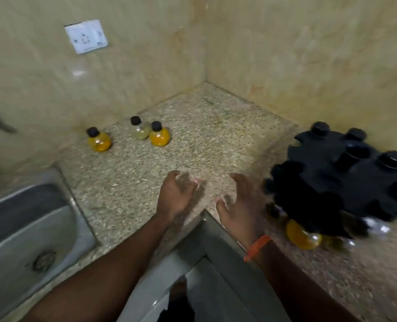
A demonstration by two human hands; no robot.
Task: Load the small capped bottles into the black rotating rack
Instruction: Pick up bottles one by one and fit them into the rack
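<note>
- The black plastic rotating rack with notched edges (346, 180) stands at the right end of the speckled stone counter (193, 140), close to the wall. From there, I judge, the right hand can reach its slots without crossing the body.
- Several black caps sit above the rack's top plate, and a round orange-filled bottle (302, 235) shows beneath its near rim. This suggests loaded bottles hang by their necks in the notches, though blur hides the exact seating.
- Three bottles wait unloaded near the back wall, well apart from the rack. A small round orange bottle with a black cap (99, 141) stands alone to the left. A pale, clear-looking capped bottle (140, 131) stands touching or just beside a second orange capped bottle (159, 136). All three are upright, so each cap and neck is ready for a pinch from above.
- The left hand (176, 196) and the right hand (236, 205) hover over the counter's near edge, between the rack and the loose bottles. Both are empty, with fingers spread and loosely curled. They are blurred, which I take as motion between loads.
- The right wrist carries an orange band (258, 247).
- A steel sink (76, 219) lies to the left, and a white wall socket (86, 36) is mounted above it.
- The task looks partly done, with the pair of bottles the likeliest next pick.
</note>
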